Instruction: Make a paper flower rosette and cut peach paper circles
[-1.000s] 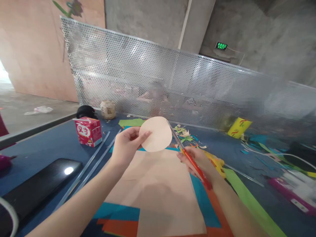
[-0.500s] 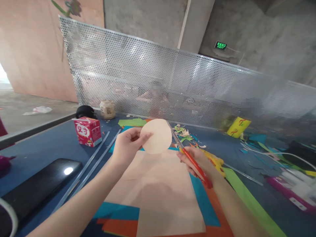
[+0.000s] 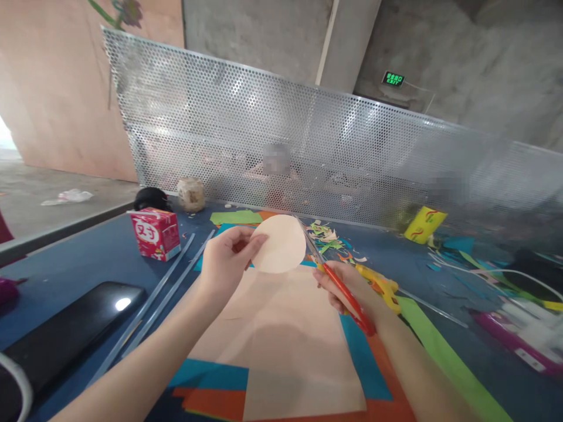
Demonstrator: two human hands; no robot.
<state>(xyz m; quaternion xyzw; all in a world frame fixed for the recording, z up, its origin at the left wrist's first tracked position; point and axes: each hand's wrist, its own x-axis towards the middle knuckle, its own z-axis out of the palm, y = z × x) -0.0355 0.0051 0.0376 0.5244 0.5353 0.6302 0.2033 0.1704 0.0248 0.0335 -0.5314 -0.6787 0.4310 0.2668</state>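
My left hand (image 3: 226,261) pinches a peach paper circle (image 3: 281,243) by its left edge and holds it up above the table. My right hand (image 3: 352,293) grips red-handled scissors (image 3: 338,281), whose blades reach up to the circle's right edge. Below both hands a large peach paper sheet (image 3: 285,334) lies on blue and orange sheets (image 3: 373,375).
A red carton (image 3: 155,233), a black phone (image 3: 65,334) and clear rods (image 3: 162,293) lie at left on the blue table (image 3: 88,264). A yellow glue gun (image 3: 382,287), green strip (image 3: 440,357), paper scraps and pink tool (image 3: 514,340) lie right. A perforated metal screen (image 3: 308,146) stands behind.
The circle has sunk slightly and turned a little in my left hand; the scissors stay at its right edge. The view shifted a little.
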